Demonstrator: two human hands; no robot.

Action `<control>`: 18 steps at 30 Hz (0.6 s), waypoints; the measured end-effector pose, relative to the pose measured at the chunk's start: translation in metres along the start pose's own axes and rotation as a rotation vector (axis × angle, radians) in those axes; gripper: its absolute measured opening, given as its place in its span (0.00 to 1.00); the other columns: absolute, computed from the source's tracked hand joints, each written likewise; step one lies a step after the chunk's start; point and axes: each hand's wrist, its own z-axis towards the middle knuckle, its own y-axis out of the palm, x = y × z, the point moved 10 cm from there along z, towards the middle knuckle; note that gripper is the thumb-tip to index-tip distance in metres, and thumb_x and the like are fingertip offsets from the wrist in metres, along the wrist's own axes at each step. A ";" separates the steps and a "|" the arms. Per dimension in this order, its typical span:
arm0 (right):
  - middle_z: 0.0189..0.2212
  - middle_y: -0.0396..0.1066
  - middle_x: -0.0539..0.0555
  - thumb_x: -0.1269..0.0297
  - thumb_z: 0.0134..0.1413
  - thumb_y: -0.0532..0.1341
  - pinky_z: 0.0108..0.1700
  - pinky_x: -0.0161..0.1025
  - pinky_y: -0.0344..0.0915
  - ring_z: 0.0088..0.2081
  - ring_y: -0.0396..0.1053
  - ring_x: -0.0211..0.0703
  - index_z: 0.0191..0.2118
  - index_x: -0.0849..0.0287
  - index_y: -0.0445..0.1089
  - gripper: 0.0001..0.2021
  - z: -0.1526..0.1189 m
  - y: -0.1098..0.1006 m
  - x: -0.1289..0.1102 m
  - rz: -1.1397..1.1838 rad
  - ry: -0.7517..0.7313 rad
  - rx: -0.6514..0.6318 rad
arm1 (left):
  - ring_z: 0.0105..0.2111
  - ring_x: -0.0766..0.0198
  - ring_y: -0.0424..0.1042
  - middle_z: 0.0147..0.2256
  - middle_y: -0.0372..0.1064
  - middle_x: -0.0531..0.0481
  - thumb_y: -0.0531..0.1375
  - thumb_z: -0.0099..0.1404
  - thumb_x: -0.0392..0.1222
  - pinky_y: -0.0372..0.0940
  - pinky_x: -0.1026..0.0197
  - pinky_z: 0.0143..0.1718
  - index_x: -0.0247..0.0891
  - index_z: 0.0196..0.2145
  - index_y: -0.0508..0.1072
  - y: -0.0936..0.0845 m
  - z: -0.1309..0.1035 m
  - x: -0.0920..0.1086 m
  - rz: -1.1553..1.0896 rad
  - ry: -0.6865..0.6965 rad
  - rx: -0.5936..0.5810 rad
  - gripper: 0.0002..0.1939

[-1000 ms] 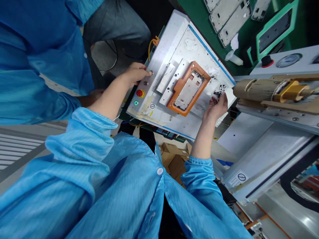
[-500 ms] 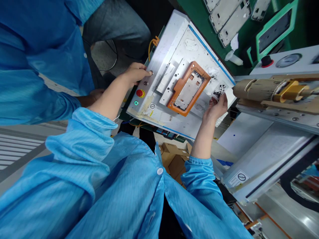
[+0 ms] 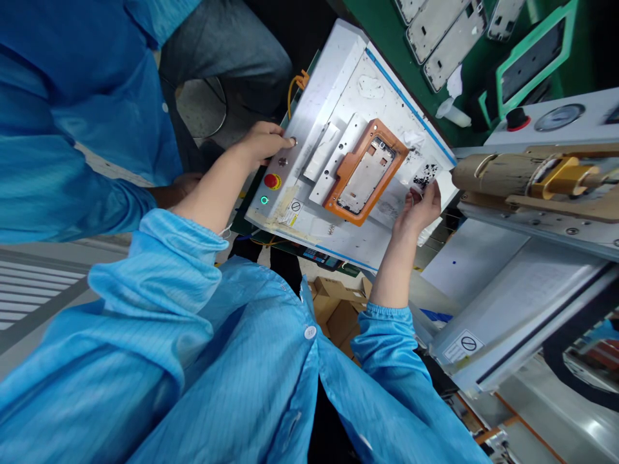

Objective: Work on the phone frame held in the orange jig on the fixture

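Observation:
A white press machine bed (image 3: 367, 84) carries an orange fixture (image 3: 366, 170) with a silver phone frame (image 3: 365, 177) lying in it. My left hand (image 3: 264, 140) rests at the bed's left edge, one fingertip on a silver button (image 3: 293, 142); a second silver button (image 3: 282, 162), a red stop button (image 3: 271, 181) and a lit green lamp (image 3: 264, 200) sit just below it. My right hand (image 3: 420, 207) lies at the bed's right edge, fingertips touching the surface beside a black-speckled patch (image 3: 427, 175). Neither hand holds anything.
Another person in a blue coat (image 3: 82, 109) stands at the left. The press head with a brass-coloured part (image 3: 563, 177) hangs at the right. Several phone frames (image 3: 447, 32) and a green-framed tray (image 3: 532, 58) lie on the green table behind. Cardboard boxes (image 3: 336, 306) sit below.

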 end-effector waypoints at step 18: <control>0.48 0.76 0.50 0.46 0.71 0.62 0.37 0.33 0.77 0.41 0.79 0.36 0.54 0.49 0.76 0.16 0.009 0.001 0.010 -0.029 -0.036 -0.041 | 0.52 0.57 0.77 0.50 0.83 0.47 0.70 0.78 0.35 0.73 0.46 0.64 0.40 0.48 0.80 0.000 -0.001 0.001 0.033 -0.004 0.002 0.05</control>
